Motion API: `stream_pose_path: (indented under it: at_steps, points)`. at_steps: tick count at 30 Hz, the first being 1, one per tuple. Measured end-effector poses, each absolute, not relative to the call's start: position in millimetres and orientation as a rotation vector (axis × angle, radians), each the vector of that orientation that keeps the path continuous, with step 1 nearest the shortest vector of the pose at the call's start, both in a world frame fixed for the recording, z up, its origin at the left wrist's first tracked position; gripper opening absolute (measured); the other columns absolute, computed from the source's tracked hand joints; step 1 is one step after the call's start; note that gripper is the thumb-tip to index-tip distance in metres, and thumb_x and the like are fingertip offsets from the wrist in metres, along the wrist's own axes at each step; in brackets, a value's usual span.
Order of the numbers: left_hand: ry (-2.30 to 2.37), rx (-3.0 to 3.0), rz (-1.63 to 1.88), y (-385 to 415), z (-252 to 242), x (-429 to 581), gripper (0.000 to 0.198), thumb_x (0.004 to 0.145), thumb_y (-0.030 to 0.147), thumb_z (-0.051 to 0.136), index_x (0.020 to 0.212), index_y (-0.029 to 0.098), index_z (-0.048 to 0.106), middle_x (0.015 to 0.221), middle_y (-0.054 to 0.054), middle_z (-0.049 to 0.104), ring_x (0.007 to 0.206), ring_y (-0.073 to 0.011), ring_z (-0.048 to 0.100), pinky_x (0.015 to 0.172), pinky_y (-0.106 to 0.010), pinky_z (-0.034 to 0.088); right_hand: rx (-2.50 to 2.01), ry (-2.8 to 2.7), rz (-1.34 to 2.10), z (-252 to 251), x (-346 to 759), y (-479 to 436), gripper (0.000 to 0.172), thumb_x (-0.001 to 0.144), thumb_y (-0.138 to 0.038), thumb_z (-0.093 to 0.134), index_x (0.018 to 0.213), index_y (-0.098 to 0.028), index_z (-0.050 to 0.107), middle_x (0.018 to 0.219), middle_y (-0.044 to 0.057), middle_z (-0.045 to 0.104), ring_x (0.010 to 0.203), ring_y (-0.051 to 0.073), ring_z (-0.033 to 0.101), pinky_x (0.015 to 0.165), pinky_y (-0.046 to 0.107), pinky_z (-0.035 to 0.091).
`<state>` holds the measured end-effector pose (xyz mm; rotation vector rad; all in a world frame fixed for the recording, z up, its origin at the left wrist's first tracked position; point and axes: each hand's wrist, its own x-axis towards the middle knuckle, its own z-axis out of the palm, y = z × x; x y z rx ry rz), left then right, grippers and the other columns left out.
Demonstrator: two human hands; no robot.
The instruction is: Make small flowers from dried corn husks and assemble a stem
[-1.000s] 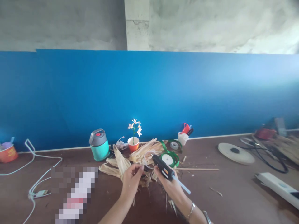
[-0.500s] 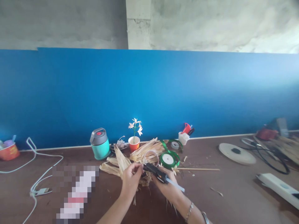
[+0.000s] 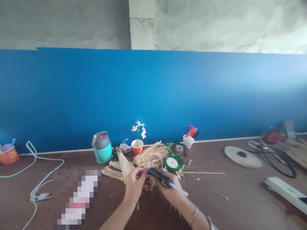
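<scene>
Shifted left and nearer since a second ago: glue gun [image 3: 159, 177], nozzle now right up at the fingertips of the left hand [image 3: 134, 185]. Next to no change over the last half-second. Gripped in the right hand [image 3: 172, 187], fingers closed round it; glue stick [image 3: 179, 189] jutting out toward near right. Left hand closed to a pinch, thumb to finger; too small to make out anything between. Pale bloom [image 3: 178, 173] just by the right hand; held or lying, cannot tell.

Loose husks [image 3: 124, 163] just left of and beyond the hands, scraps beneath. On the far side, white blooms [image 3: 139, 128] on a green stem, upright in a red cup [image 3: 137, 149]. Right of the husks: green ribbon [image 3: 173, 163], thin stick [image 3: 206, 173] lying flat.

Progress, as judged: one flowering stem made up, by its look; gluing at the fingertips under way, not evidently finished. Plenty of husk left unworked. Remaining number of pieces: cannot tell.
</scene>
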<state>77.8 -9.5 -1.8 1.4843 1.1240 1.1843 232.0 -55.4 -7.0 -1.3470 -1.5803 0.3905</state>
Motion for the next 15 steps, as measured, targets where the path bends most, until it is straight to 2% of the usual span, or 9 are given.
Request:
stream_pose_path:
  at_steps: [10, 15]
  points:
    - [1.122, 1.490, 1.202, -9.8, -0.6, 78.6, 0.034, 0.074, 0.046, 0.059, 0.068, 0.014, 0.066, 0.060, -0.003, 0.066, 0.057, -0.0167, 0.059, 0.055, -0.025, 0.044, -1.344, -1.605, 0.438, -10.7, 233.0, -54.0, 0.017, 0.080, -0.028, 0.056, 0.074, -0.016, 0.066, 0.071, 0.005, 0.067, 0.066, 0.017, 0.059, 0.063, 0.026, 0.045]
    - [1.136, 1.505, 1.201, -9.9, -0.7, 78.7, 0.035, 0.075, 0.047, 0.058, 0.068, 0.014, 0.066, 0.060, -0.003, 0.066, 0.056, -0.0163, 0.059, 0.054, -0.024, 0.044, -1.372, -1.602, 0.425, -10.4, 232.9, -53.7, 0.018, 0.080, -0.029, 0.056, 0.070, -0.015, 0.064, 0.070, 0.005, 0.066, 0.065, 0.017, 0.059, 0.062, 0.025, 0.045]
